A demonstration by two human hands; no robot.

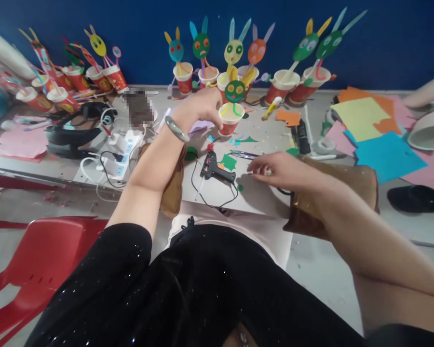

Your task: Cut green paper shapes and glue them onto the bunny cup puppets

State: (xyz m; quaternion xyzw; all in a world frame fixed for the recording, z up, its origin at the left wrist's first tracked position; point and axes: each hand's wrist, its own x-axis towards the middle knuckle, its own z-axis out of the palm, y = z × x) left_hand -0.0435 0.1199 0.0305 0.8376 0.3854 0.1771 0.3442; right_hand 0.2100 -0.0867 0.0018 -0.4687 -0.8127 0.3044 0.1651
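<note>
A smooth red paper cup [229, 126] with a pale rim stands upright near the middle of the desk [262, 193], its left side held in the grip of the left hand [204, 107], thumb against the wall and fingers reaching behind; whether its base touches the desk is hard to tell. The right hand [280, 169] is loosely curled with its grip open, just beside the slim metal scissors [243, 154]. A black plastic glue gun [217, 169] lies on its side with its thin cord looped around it, next to jagged, flat green paper scraps [228, 162]. Inside the held cup, green and yellow stems show below a round green paper face [235, 91] with yellow ears. More paper cups [184, 83] line the back of the desk, holding coloured stems topped by oval, long-eared faces. The blue wall [217, 46] bounds the rear edge. At the right, flat coloured sheets [386, 156] overlap widely; at the left, a white power strip [128, 154] and its cords crowd the front edge. Some bare desk lies between the glue gun and the right hand, reaching to the front edge.
</note>
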